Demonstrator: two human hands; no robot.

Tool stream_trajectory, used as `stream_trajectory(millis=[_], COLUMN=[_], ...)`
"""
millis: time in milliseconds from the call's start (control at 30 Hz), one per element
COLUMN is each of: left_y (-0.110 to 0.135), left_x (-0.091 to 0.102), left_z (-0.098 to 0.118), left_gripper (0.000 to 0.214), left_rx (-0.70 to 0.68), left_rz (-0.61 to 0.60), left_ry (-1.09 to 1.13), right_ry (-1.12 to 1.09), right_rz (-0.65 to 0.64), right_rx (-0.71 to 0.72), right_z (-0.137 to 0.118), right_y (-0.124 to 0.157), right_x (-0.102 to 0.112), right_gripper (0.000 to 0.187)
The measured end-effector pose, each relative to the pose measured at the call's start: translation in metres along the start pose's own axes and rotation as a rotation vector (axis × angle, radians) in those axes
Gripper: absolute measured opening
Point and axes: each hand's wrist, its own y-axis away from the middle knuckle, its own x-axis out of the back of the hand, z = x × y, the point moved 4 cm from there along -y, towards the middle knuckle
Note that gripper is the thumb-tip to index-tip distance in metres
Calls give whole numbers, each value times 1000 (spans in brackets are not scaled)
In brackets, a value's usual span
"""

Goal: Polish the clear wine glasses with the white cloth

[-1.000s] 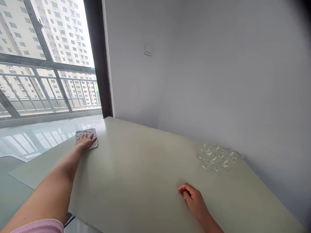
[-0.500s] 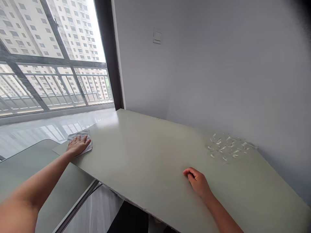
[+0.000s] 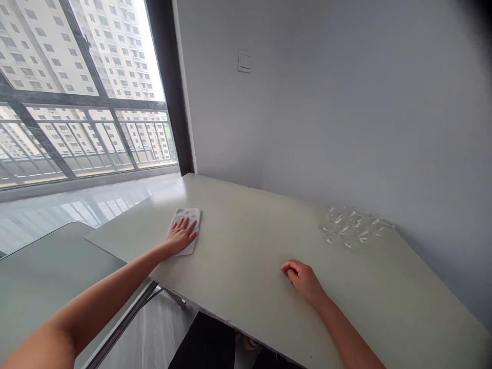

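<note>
My left hand (image 3: 180,237) lies flat with fingers spread on a white cloth (image 3: 195,218), pressing it against the pale green tabletop (image 3: 238,241). The cloth is laid out roughly as a rectangle, and the hand covers part of its middle. My right hand (image 3: 303,279) rests on its side on the tabletop, toward the front right. Its fingers are loosely curled, and nothing shows in them. Beyond it, near the wall, stands a cluster of clear, glass-like shapes (image 3: 348,228); their kind is too faint to make out.
At the left, a lower glass-like surface (image 3: 49,277) adjoins the table. Behind it are a shiny floor (image 3: 115,197) and a large window (image 3: 92,97). A grey wall (image 3: 346,113) with a switch (image 3: 244,61) borders the far and right edges. My legs (image 3: 207,341) are under the front edge.
My left hand has slid the cloth rightward across the tabletop, away from the left edge. The right hand stays curled at nearly the same place, while the view has shifted slightly.
</note>
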Motion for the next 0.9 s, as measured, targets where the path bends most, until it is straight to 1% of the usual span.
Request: stream_trajectory(millis=[67, 133, 200, 233, 267, 300, 367, 433, 500, 567, 633, 667, 733, 800, 900], left_y=[4, 17, 38, 50, 62, 73, 90, 102, 111, 117, 121, 122, 122, 122, 123], left_x=[-3, -7, -12, -15, -17, -18, -18, -16, -10, -1, 7, 8, 6, -1, -14], left_z=[46, 93, 140, 163, 182, 198, 220, 229, 229, 223, 215, 212, 205, 200, 199], left_gripper=[58, 56, 54, 55, 57, 59, 56, 51, 46, 43, 41, 40, 38, 38, 34], left_rx=[-128, -248, -391, -478, -533, -540, -479, -369, -277, -230, -211, -203, -177, -149, -139], left_rz=[30, 75, 113, 111, 110, 119, 142, 165, 217, 314, 396, 419, 439, 441, 416], left_ry=[48, 114, 212, 285, 378, 488, 749, 1026, 1248, 1362, 1387, 1386, 1375, 1339, 1236], right_ry=[-7, -31, -67, -79, -81, -66, 19, 162, 320, 447, 523, 543, 560, 565, 592], right_rz=[0, -1, 3, 12, 33, 67, 146, 167, 92, -26, -131, -166, -209, -215, -178], right_rx=[2, -16, -45, -49, -34, 3, 127, 253, 338, 379, 378, 355, 276, 175, 29], right_z=[0, 1, -1, -5, -10, -18, -39, -60, -75, -80, -77, -73, -61, -48, -25], right_y=[0, 1, 1, 2, 4, 6, 14, 27, 39, 46, 42, 35, 12, -21, -76], right_x=[1, 3, 2, 1, -1, -3, -10, -24, -44, -63, -76, -79, -76, -66, -43], right_gripper=[24, 24, 25, 25, 25, 25, 26, 28, 33, 46, 62, 67, 73, 76, 77])
